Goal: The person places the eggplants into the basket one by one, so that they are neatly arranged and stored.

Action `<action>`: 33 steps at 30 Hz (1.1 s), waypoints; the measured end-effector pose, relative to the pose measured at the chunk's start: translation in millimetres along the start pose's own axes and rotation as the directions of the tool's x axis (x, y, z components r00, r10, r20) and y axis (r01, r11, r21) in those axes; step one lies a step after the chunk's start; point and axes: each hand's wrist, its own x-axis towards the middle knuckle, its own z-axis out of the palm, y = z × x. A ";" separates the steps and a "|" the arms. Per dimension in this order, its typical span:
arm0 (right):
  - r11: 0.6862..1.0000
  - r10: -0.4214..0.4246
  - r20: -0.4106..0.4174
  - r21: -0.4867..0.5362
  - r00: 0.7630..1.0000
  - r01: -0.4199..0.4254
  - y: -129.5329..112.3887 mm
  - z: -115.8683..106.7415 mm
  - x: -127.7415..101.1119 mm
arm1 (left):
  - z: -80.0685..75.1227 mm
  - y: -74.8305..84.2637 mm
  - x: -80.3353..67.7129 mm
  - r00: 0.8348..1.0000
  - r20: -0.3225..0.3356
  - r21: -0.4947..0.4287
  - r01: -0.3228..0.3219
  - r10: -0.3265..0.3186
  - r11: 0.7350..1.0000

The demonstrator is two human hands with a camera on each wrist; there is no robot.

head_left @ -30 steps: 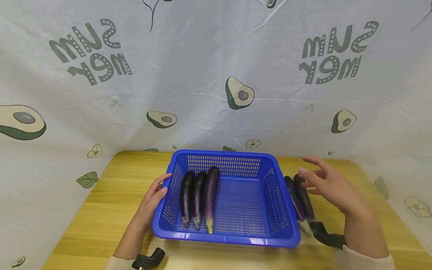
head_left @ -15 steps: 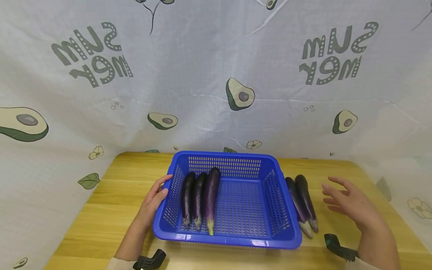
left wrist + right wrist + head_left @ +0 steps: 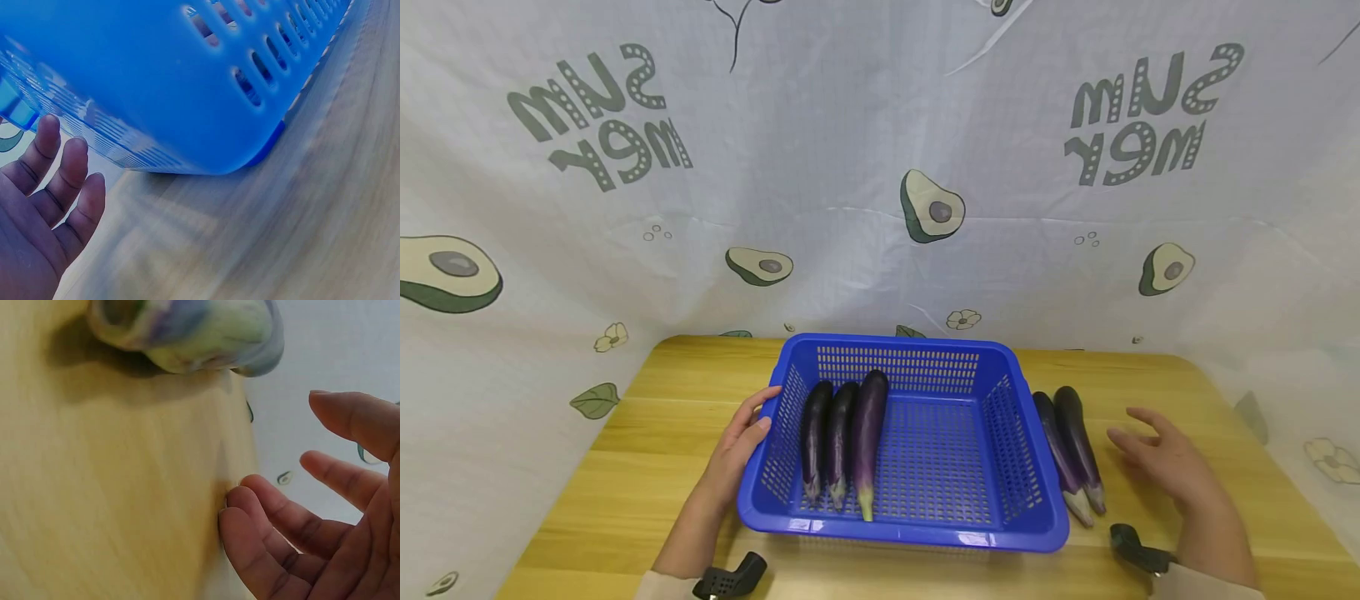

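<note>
A blue plastic basket (image 3: pixel 895 533) stands on the table with three dark purple eggplants (image 3: pixel 868 437) side by side in its left half. My left hand (image 3: pixel 735 450) rests against the basket's left rim, thumb and a fingertip touching it. In the left wrist view, its other fingers (image 3: pixel 75 164) hang loosely beside the basket's outer wall. Two more eggplants (image 3: pixel 1075 446) lie together on the table just right of the basket. My right hand (image 3: pixel 1172 462) hovers right of them, holding nothing, its fingers loosely bent. Their pale stem ends (image 3: pixel 206 334) appear blurred in the right wrist view.
The wooden table (image 3: pixel 647 425) extends to both sides of the basket. A pale curtain (image 3: pixel 820 167) printed with avocados and letters hangs behind and around it. Each wrist carries a black device (image 3: pixel 1138 550).
My right hand has moved right and down, away from above the two loose eggplants, and dropped slightly lower since half a second ago. My left hand and the basket have stayed put.
</note>
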 end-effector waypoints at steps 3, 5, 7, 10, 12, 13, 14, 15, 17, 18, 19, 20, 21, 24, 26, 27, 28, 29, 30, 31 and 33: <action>1.000 0.001 -0.008 0.001 1.000 -0.001 -5.3 4.4 -0.3 | 0.0 0.6 0.0 1.000 0.001 0.001 0.001 -0.001 1.000; 1.000 -0.007 -0.005 0.012 1.000 0.007 -10.7 8.8 1.2 | -0.7 1.0 -0.6 1.000 -0.004 0.003 0.009 -0.009 1.000; 1.000 -0.016 -0.008 0.014 1.000 0.016 -16.1 13.4 3.0 | -1.3 1.4 -1.1 1.000 -0.010 0.005 0.016 -0.016 1.000; 1.000 -0.023 -0.009 0.015 1.000 0.023 -21.9 18.8 5.9 | -1.8 1.7 -1.1 1.000 -0.012 0.007 0.017 -0.017 1.000; 1.000 -0.018 -0.009 0.016 1.000 0.018 -23.8 21.1 7.0 | -1.8 1.6 -0.7 1.000 -0.008 0.004 0.012 -0.012 1.000; 1.000 -0.018 -0.005 0.024 1.000 0.018 -24.2 21.8 7.4 | -1.6 1.5 -0.5 1.000 -0.005 0.004 0.009 -0.009 1.000; 1.000 -0.012 -0.005 0.022 1.000 0.012 -24.3 22.5 7.5 | -1.5 1.4 -0.3 1.000 -0.001 0.001 0.005 -0.005 1.000; 1.000 -0.009 -0.006 0.022 1.000 0.009 -24.2 23.2 7.4 | -1.4 1.3 -0.2 1.000 0.002 0.001 0.003 -0.003 1.000; 1.000 -0.008 -0.006 0.018 1.000 0.008 -24.2 24.4 7.0 | -1.3 1.1 -0.2 1.000 0.009 0.003 -0.001 0.000 1.000; 1.000 -0.008 -0.007 0.014 1.000 0.008 -24.4 24.9 6.9 | -1.3 1.2 -0.3 1.000 0.010 0.004 -0.002 0.002 1.000; 1.000 -0.010 -0.008 0.010 1.000 0.010 -24.6 25.4 6.8 | -1.3 0.9 0.0 1.000 0.011 0.004 -0.002 0.002 1.000; 1.000 -0.010 -0.012 0.004 1.000 0.010 -24.9 26.1 6.6 | -1.3 0.7 0.4 1.000 0.012 0.003 -0.002 0.002 1.000; 1.000 -0.012 -0.013 0.006 1.000 0.012 -25.4 26.8 6.6 | -1.4 0.6 0.7 1.000 0.012 0.002 -0.002 0.002 1.000; 1.000 -0.019 -0.015 0.003 1.000 0.019 -28.7 28.7 7.2 | -1.7 1.4 0.1 1.000 0.006 0.003 0.000 -0.001 1.000; 1.000 -0.023 -0.017 0.001 1.000 0.023 -30.8 30.0 7.2 | -2.0 1.8 0.3 1.000 0.007 0.007 0.000 -0.001 1.000; 1.000 -0.023 -0.015 0.003 1.000 0.023 -31.8 30.7 7.1 | -2.1 1.9 0.5 1.000 0.009 0.009 0.000 0.000 1.000; 1.000 -0.024 -0.013 -0.002 1.000 0.024 -32.5 31.2 7.0 | -2.1 1.9 0.6 1.000 0.009 0.011 0.002 -0.002 1.000; 1.000 -0.024 -0.009 -0.002 1.000 0.024 -33.2 31.9 7.1 | -2.1 1.8 0.7 1.000 0.010 0.012 0.001 -0.002 1.000; 1.000 -0.021 -0.006 -0.007 1.000 0.021 -33.8 32.3 7.1 | -2.0 1.5 0.8 1.000 0.012 0.008 0.001 -0.001 1.000; 1.000 -0.020 -0.004 -0.014 1.000 0.020 -34.3 32.9 7.2 | -1.8 1.0 0.7 1.000 0.013 0.006 0.000 0.000 1.000; 1.000 -0.013 0.002 -0.022 1.000 0.013 -34.7 33.8 7.8 | -1.3 0.1 0.4 1.000 0.011 0.003 -0.001 0.001 1.000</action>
